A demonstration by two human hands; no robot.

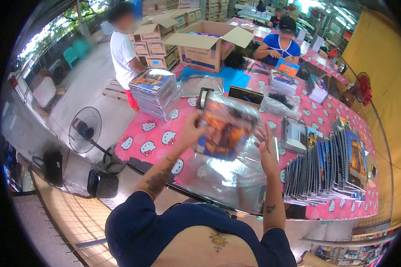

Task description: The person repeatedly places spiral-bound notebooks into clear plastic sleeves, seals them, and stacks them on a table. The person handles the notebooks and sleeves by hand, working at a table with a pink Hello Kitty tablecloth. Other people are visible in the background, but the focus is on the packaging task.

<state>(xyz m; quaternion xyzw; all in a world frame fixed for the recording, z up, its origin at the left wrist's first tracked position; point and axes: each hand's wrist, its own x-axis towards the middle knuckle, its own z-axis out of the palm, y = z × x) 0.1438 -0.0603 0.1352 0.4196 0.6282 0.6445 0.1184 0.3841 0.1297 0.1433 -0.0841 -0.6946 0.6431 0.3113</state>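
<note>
dark blue shirt (133,227) nearest the camera, behind a notebook (229,127) held over a pink table (140,129)

the person's two tattooed forearms (158,180) extend forward over the table edge. the left hand (194,129) is clamped on the left edge of the notebook, thumb and fingers closed about it. the right hand (267,144) stands just beside the notebook's right edge, its fingers spread apart; whether a fingertip touches the cover cannot be told. the notebook is tilted and raised above the tabletop between the two hands; its orange, brown and blue cover is blurred.

below it, shiny clear plastic sheets (209,175) lie flat at the near edge of the table. to the right, a long row of spiral-bound books (318,167) leans in overlapping order, coils toward the person. to the left, a tall stack of books (151,95) stands near the table's edge, with clear plastic along its right side.

farther back, an open cardboard carton (202,55) stands with its flaps folded out. beyond the table, at left, is a person in a white shirt (124,49); at right, a co-worker in a blue top (278,46) holds an orange and blue booklet (287,68). a pedestal fan (85,129) stands on the floor at left, and a red fan (363,88) is at far right.
</note>
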